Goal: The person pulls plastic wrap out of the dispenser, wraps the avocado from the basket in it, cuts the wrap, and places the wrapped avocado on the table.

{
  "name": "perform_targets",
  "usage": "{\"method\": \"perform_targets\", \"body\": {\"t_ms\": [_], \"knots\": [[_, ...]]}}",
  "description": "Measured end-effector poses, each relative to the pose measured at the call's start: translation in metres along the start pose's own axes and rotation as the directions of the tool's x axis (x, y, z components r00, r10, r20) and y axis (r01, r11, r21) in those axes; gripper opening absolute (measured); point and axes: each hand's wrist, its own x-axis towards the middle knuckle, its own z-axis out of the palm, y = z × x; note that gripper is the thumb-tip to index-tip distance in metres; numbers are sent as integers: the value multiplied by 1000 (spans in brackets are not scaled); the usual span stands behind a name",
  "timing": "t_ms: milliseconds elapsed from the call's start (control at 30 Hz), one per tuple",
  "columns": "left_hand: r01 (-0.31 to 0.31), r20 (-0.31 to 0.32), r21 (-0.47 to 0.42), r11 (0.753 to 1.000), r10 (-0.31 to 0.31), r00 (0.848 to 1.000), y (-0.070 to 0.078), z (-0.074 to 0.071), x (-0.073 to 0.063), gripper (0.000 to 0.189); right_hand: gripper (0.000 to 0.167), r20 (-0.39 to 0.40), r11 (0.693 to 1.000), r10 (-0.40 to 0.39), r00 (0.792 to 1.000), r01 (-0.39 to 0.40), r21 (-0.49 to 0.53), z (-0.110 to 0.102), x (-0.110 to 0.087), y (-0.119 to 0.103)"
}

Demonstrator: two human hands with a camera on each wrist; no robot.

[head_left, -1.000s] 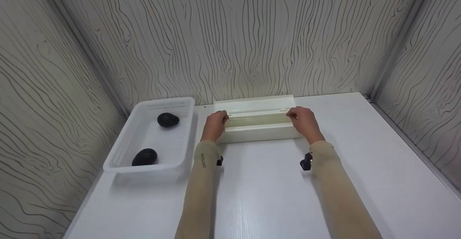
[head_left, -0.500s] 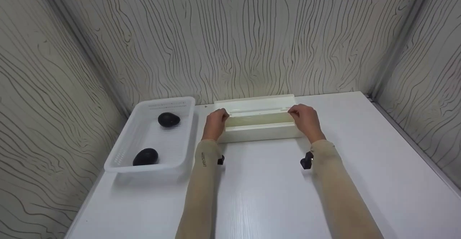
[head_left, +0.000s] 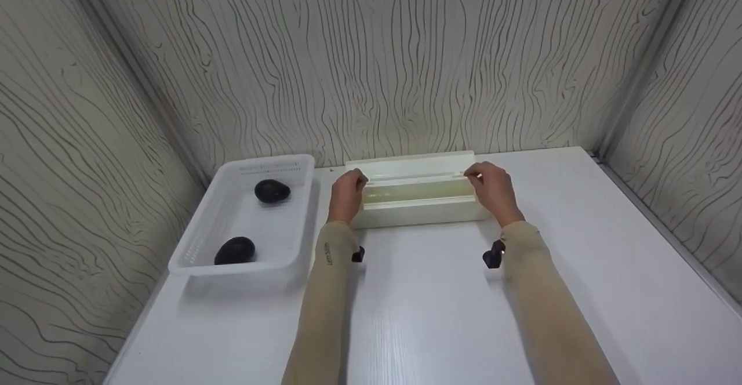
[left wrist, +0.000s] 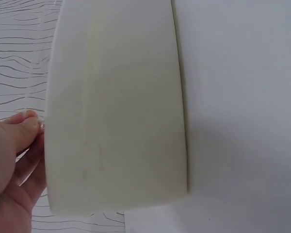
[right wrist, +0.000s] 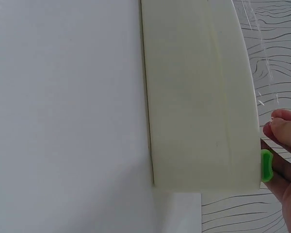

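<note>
A long white cling film dispenser box (head_left: 420, 213) lies at the back of the table, its lid (head_left: 411, 163) folded back toward the wall. Inside shows a pale yellowish-green roll (head_left: 418, 191). My left hand (head_left: 346, 195) is at the box's left end, thumb and forefinger pinching the clear film's edge. At the right end my right hand (head_left: 493, 191) pinches the other corner. In the right wrist view, clear cling film (right wrist: 267, 68) runs creased up to the fingertips (right wrist: 277, 127). A small green piece (right wrist: 266, 165) sticks out at the box's edge beside that hand.
Left of the box stands a white plastic basket (head_left: 298, 240). It holds two dark, egg-shaped objects, one toward the back (head_left: 272, 191) and one toward the front (head_left: 235, 250). A wood-patterned wall (head_left: 406, 60) rises right behind the table (head_left: 429, 315).
Both hands have risen slightly and moved a little toward the back wall, still pinching the film. The box and the basket stay where they were.
</note>
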Motion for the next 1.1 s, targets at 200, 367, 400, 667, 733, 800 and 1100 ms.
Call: {"method": "perform_targets", "body": {"t_ms": [200,367,400,667,733,800,1100], "knots": [[1,-32,-31,1000,-2,999,2,-3,2,9,10,-2,1000,-4,1000,4,-9,-3,2,-5],[17,-29,-27,999,-17,999,7,-6,4,9,11,1,1000,3,1000,-3,0,-5,4,-7],[20,-29,-23,1000,-21,999,8,-6,4,9,11,-1,1000,0,1000,0,3,-5,4,-7],[21,-53,-14,1000,-22,998,12,-9,2,10,10,-48,1000,-21,999,21,18,-6,3,-10],[22,-64,-20,1000,-24,998,12,-11,2,10,11,-50,1000,-25,998,26,16,-7,4,-12],[32,-72,-32,999,-34,997,14,-14,1,10,11,-50,999,-35,998,36,14,-8,4,-15],[21,-97,-84,996,-29,995,24,-23,5,10,11,-79,999,-40,996,42,26,-20,8,-20]]}}
